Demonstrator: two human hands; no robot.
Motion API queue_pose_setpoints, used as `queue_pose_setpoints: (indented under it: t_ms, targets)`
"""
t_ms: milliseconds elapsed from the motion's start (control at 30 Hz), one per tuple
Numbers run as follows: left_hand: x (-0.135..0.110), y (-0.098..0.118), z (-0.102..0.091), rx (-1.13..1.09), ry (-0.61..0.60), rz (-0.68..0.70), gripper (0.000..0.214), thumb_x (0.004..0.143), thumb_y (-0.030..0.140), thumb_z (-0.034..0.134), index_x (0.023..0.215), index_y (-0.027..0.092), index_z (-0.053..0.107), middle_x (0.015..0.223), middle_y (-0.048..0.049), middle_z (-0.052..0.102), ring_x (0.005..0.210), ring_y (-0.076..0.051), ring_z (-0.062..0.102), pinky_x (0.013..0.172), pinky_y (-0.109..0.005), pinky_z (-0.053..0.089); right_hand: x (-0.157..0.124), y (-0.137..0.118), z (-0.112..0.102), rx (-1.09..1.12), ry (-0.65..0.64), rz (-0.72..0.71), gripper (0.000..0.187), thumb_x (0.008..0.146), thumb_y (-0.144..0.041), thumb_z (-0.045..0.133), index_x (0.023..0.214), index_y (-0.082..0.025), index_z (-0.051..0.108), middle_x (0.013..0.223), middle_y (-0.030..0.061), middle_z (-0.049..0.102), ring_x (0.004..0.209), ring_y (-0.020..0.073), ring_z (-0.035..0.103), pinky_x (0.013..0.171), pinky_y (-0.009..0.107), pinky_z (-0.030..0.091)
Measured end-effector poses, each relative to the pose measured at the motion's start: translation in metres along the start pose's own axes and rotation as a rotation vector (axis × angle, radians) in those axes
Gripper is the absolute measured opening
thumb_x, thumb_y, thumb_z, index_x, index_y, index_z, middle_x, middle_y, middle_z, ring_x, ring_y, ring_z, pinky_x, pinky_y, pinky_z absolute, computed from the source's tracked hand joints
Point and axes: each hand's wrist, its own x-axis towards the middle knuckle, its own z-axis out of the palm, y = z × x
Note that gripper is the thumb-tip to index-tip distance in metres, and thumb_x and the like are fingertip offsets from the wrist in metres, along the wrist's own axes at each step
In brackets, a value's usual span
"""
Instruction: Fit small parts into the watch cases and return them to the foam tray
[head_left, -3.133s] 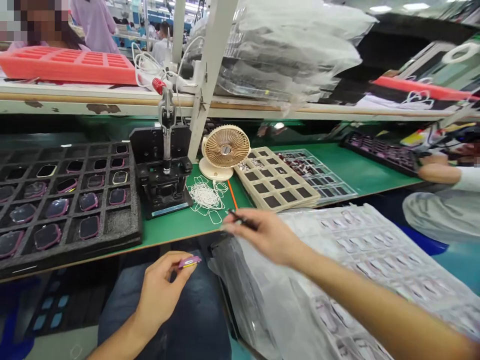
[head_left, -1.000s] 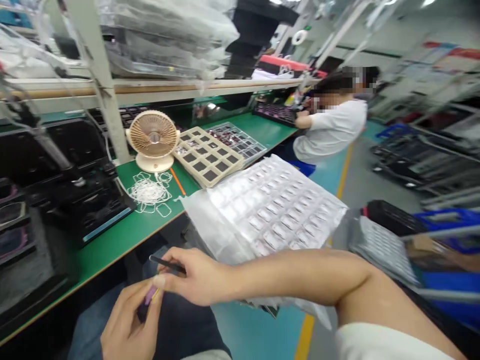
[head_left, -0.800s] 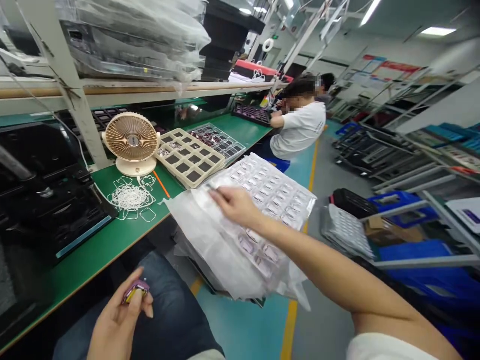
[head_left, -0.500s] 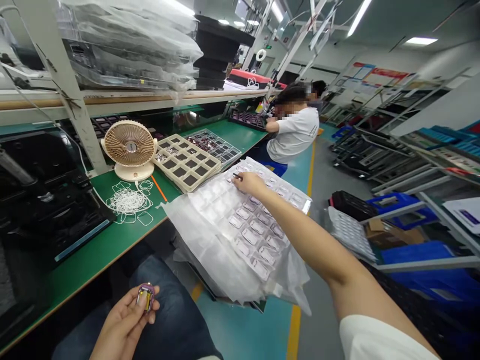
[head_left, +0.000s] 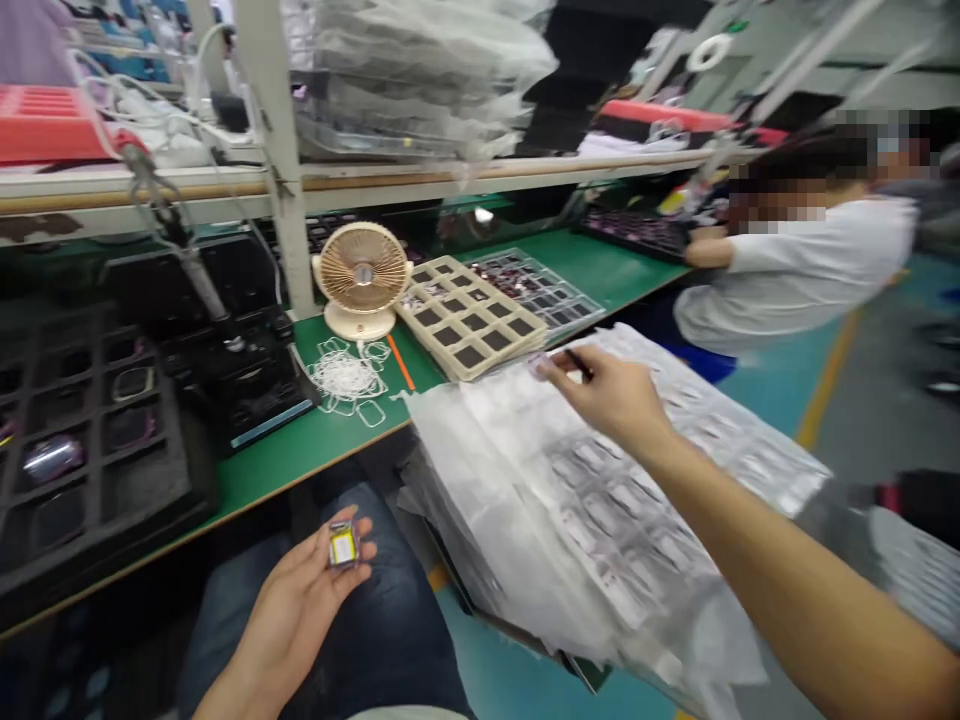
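Over my lap, my left hand (head_left: 311, 585) holds a small smartwatch case (head_left: 343, 546) with a purplish rim. A white label framed in yellow shows inside it, and my fingers curl behind and along its side. Farther right, my right hand (head_left: 611, 395) is closed around a dark pen-like tool (head_left: 578, 364) above the far left part of a clear plastic tray (head_left: 592, 455). A small pale piece (head_left: 538, 366) shows at its fingertips; blur hides its kind. Rows of small flat parts fill the tray's nearer pockets.
On the green bench stand a beige fan (head_left: 363, 275), a pile of white ring gaskets (head_left: 346, 376), an orange stick (head_left: 400, 362) and a beige compartment tray (head_left: 472, 325). A black foam tray (head_left: 169, 470) holds watch cases at left. A co-worker (head_left: 810, 260) sits at far right.
My view has swung left, bringing the black foam tray into sight. My left thumb has come off the face of the watch case. A pale piece now shows at my right fingertips.
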Motion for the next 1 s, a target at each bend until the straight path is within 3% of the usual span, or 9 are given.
queue_pose_setpoints:
  t_ms: [100, 200, 267, 500, 600, 667, 733, 900, 1000]
  targets:
    - [-0.002, 0.003, 0.007, 0.005, -0.045, 0.125, 0.045, 0.088, 0.038, 0.083, 0.128, 0.018, 0.078, 0.137, -0.0199, 0.073, 0.114, -0.035, 0.076, 0.105, -0.054, 0.059, -0.069, -0.068, 0.02, 0.421, -0.238, -0.305, 0.026, 0.095, -0.05, 0.071, 0.097, -0.025, 0.08, 0.093, 0.0067, 0.08, 0.078, 0.0233, 0.07, 0.074, 0.032, 0.048]
    - [-0.005, 0.0, 0.009, 0.017, -0.098, 0.255, 0.046, 0.086, 0.036, 0.085, 0.13, 0.022, 0.077, 0.136, -0.0174, 0.074, 0.119, -0.037, 0.075, 0.108, -0.06, 0.057, -0.126, -0.128, 0.042, 0.695, -0.481, -0.379, 0.025, 0.098, -0.048, 0.068, 0.092, -0.026, 0.079, 0.091, 0.0058, 0.08, 0.079, 0.0235, 0.071, 0.073, 0.033, 0.051]
    - [-0.008, -0.001, 0.006, 0.021, -0.131, 0.323, 0.041, 0.088, 0.035, 0.084, 0.126, 0.024, 0.078, 0.133, -0.0155, 0.076, 0.119, -0.036, 0.074, 0.107, -0.06, 0.058, -0.145, -0.152, 0.053, 0.796, -0.618, -0.378, 0.022, 0.099, -0.044, 0.068, 0.093, -0.026, 0.079, 0.092, 0.0053, 0.08, 0.083, 0.0237, 0.073, 0.075, 0.033, 0.053]
    - [-0.018, 0.006, -0.013, -0.029, -0.16, 0.42, 0.036, 0.086, 0.034, 0.086, 0.121, 0.026, 0.08, 0.122, -0.0116, 0.08, 0.108, -0.029, 0.077, 0.098, -0.053, 0.065, -0.157, -0.174, 0.067, 1.133, -0.968, -0.216, 0.028, 0.093, -0.05, 0.076, 0.102, -0.024, 0.079, 0.113, 0.0067, 0.08, 0.109, 0.0267, 0.074, 0.1, 0.039, 0.056]
    - [-0.019, 0.009, -0.017, -0.009, -0.18, 0.426, 0.037, 0.086, 0.036, 0.086, 0.121, 0.026, 0.08, 0.121, -0.0129, 0.08, 0.104, -0.032, 0.079, 0.093, -0.056, 0.066, -0.155, -0.177, 0.069, 1.172, -1.035, -0.108, 0.035, 0.085, -0.054, 0.084, 0.098, -0.022, 0.077, 0.11, 0.0076, 0.08, 0.104, 0.026, 0.074, 0.094, 0.038, 0.058]
    - [-0.019, 0.009, -0.018, -0.001, -0.178, 0.435, 0.04, 0.086, 0.038, 0.086, 0.124, 0.028, 0.079, 0.121, -0.0133, 0.08, 0.103, -0.033, 0.079, 0.091, -0.058, 0.066, -0.154, -0.177, 0.068, 1.107, -1.036, -0.078, 0.04, 0.079, -0.056, 0.088, 0.097, -0.022, 0.076, 0.109, 0.0078, 0.079, 0.087, 0.0225, 0.073, 0.08, 0.035, 0.06]
    - [-0.019, 0.009, -0.018, -0.01, -0.155, 0.456, 0.041, 0.083, 0.036, 0.088, 0.123, 0.03, 0.08, 0.122, -0.0122, 0.08, 0.105, -0.032, 0.079, 0.092, -0.054, 0.066, -0.155, -0.176, 0.065, 1.039, -0.95, -0.147, 0.038, 0.078, -0.054, 0.09, 0.096, -0.023, 0.077, 0.112, 0.0079, 0.078, 0.078, 0.0196, 0.07, 0.072, 0.034, 0.059]
    - [-0.02, 0.008, -0.016, -0.069, -0.079, 0.47, 0.038, 0.075, 0.024, 0.095, 0.111, 0.033, 0.084, 0.128, -0.0077, 0.08, 0.112, -0.023, 0.076, 0.097, -0.035, 0.061, -0.166, -0.178, 0.06, 1.029, -0.585, -0.585, 0.015, 0.091, -0.036, 0.083, 0.103, -0.028, 0.08, 0.114, 0.008, 0.077, 0.096, 0.0223, 0.074, 0.086, 0.034, 0.062]
    - [-0.021, 0.007, -0.014, -0.082, -0.049, 0.465, 0.042, 0.072, 0.02, 0.096, 0.111, 0.033, 0.085, 0.129, -0.0077, 0.08, 0.111, -0.021, 0.076, 0.096, -0.031, 0.061, -0.17, -0.179, 0.065, 1.063, -0.478, -0.715, 0.016, 0.091, -0.027, 0.084, 0.105, -0.027, 0.078, 0.111, 0.0054, 0.077, 0.096, 0.0181, 0.076, 0.084, 0.027, 0.063]
